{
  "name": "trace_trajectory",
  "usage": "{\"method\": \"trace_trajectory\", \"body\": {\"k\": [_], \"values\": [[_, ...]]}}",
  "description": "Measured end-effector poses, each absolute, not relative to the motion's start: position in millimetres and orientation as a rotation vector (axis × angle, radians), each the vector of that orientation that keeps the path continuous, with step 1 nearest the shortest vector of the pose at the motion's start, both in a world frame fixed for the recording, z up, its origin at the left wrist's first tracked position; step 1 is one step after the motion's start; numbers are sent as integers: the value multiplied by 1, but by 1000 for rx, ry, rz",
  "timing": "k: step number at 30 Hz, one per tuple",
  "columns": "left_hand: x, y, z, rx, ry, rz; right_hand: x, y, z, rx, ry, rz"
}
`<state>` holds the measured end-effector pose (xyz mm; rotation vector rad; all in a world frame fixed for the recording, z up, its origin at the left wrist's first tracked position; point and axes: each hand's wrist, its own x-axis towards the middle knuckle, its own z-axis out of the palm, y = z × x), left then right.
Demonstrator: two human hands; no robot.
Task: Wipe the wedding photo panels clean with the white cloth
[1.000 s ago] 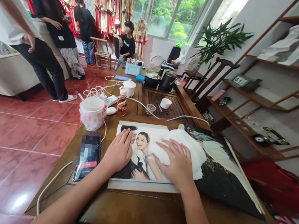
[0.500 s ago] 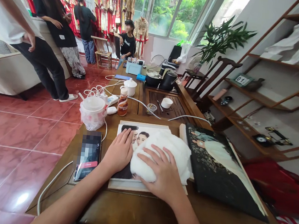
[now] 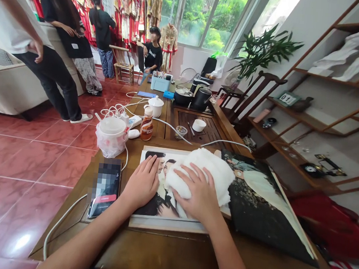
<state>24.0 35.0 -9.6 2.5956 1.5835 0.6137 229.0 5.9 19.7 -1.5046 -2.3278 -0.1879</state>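
Table of brown wood (image 3: 167,253) stands on glossy red tile floor (image 3: 44,163); red-and-gold garments (image 3: 137,10) hang beyond its far edge. Near edge: hands apart, left hand (image 3: 144,182) flat on rectangular printed couple photo (image 3: 169,199), right hand (image 3: 197,192) splayed over fluffy white cloth (image 3: 207,163) on photo's right part.

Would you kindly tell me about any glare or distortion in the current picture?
Head view: glare spots whiten the red tiled floor; the rightmost window pane looks washed out. Same head view: the display shelf leans, perhaps from wide-angle distortion; the smartphone screen is partly pixelated; the white fluffy pad shows no glare.
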Motion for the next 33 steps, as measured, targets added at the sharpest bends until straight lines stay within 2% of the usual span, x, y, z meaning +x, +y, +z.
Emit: {"method": "trace_trajectory", "body": {"k": [7, 22, 33], "values": [[26, 36, -10, 2588, 1587, 625, 228, -40, 19, -1492, -2385, -146], [24, 32, -11, 2607, 1591, 640, 214, 9, 23, -1530, -2331, -201], [26, 35, -10, 2591, 1595, 623, 222, -42, 22, -1515, -2358, -127]]}}
